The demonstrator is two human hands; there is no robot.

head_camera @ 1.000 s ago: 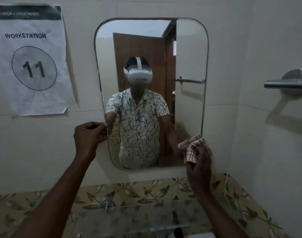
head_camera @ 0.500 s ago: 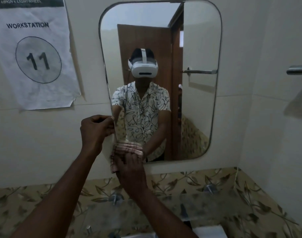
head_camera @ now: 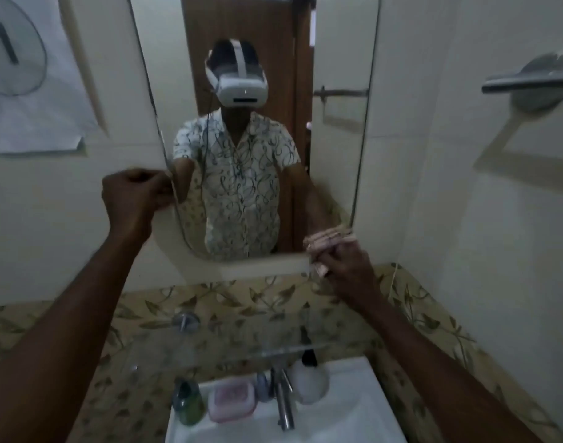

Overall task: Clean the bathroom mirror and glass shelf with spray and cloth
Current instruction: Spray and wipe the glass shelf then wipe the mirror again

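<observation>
The rounded wall mirror [head_camera: 334,155] hangs in front of me and reflects a person in a patterned shirt with a white headset. My left hand [head_camera: 136,196] pinches the mirror's left edge about halfway down. My right hand [head_camera: 344,263] presses a folded pink checked cloth [head_camera: 325,243] against the mirror's lower right corner. The glass shelf [head_camera: 210,350] juts out below the mirror, above the sink. A white spray bottle [head_camera: 307,375] with a dark nozzle stands on the sink rim, seen through the shelf.
A white sink [head_camera: 337,417] with a chrome tap [head_camera: 281,398] lies below. On its rim sit a green bottle [head_camera: 189,406] and a pink soap box [head_camera: 230,399]. A chrome towel bar [head_camera: 529,78] sticks out on the right wall. A paper sign [head_camera: 27,91] hangs at left.
My right hand swept the cloth along the mirror's bottom edge from right to left and back to the lower right corner. My view tilted down, so the sink shows. The left hand kept its hold.
</observation>
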